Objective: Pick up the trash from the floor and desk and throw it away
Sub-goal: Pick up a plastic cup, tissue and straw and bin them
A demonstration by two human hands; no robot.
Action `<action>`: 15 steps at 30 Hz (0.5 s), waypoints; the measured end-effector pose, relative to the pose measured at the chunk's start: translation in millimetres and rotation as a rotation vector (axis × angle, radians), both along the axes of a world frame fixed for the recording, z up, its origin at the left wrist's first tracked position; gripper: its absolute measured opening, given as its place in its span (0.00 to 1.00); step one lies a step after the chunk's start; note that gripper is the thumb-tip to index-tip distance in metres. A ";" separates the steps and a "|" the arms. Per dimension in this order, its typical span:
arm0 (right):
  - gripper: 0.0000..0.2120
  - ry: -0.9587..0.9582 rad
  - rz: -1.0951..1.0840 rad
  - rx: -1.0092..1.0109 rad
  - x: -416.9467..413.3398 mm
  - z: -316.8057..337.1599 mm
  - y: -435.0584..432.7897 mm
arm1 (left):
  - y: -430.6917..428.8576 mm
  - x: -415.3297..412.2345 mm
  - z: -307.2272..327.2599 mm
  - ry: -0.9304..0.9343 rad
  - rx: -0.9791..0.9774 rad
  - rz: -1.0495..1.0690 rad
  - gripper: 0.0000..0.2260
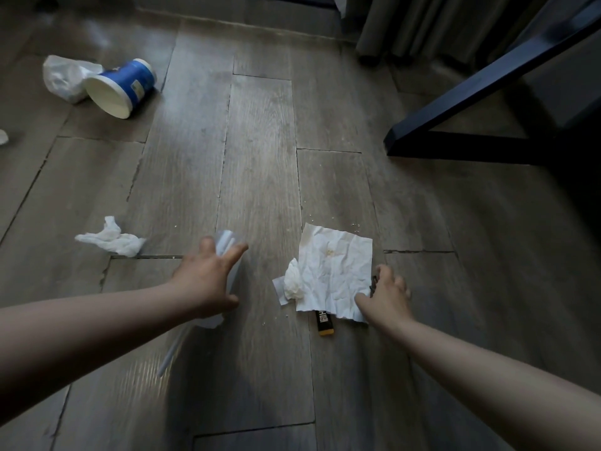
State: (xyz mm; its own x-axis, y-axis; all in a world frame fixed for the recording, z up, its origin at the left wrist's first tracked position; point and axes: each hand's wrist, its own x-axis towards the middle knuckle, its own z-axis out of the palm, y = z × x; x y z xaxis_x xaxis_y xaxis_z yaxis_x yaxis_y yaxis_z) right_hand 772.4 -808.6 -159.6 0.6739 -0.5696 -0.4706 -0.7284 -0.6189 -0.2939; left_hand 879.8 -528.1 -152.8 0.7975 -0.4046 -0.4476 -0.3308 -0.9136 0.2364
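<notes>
Floor litter, entry by item.

1. Left hand (211, 278): fingers curled round a clear plastic wrapper (227, 245). A pale strip trails from it toward the near floor. It is blurred, so its kind is unclear. Judged to be carried so that the other hand is free to gather.
2. Right hand (387, 291): fingers curled at the right edge of the flat napkin (335, 268), thumb lying on its near corner. Reads as a pinch at the edge, the easiest place to lift a sheet lying flat. A small dark bit shows by the fingers, unidentified.
3. Small tissue wad (292, 283): resting on the napkin's left edge. It may drop off when the sheet rises.
4. Black and yellow packet (325, 323): partly under the napkin's near edge.
5. Crumbs: scattered around the napkin on the wooden floor (260, 141).
6. Crumpled tissue (110, 239): just left of the left hand.
7. Blue tub (123, 86): on its side toward the floor's far left, touching a white plastic bag (65, 78).
8. Dark furniture leg (455, 102): far right, clear of the reach. Curtain (422, 24) behind it.
</notes>
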 end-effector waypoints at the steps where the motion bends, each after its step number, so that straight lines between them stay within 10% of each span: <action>1: 0.32 0.001 -0.006 0.006 0.2 -1.1 5.4 | 0.3 0.1 0.3 0.003 -0.003 -0.002 0.46; 15: 0.50 0.024 0.073 -0.015 32.2 -7.6 75.6 | -0.9 -0.8 8.4 0.022 -0.005 0.007 0.44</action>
State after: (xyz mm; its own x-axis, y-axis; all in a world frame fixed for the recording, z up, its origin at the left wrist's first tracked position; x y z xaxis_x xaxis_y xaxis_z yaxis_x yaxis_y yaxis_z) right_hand 804.6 -733.0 -167.3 0.7024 -0.5265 -0.4790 -0.6880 -0.6747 -0.2672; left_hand 879.0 -529.0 -144.4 0.7901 -0.4014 -0.4632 -0.3189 -0.9146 0.2485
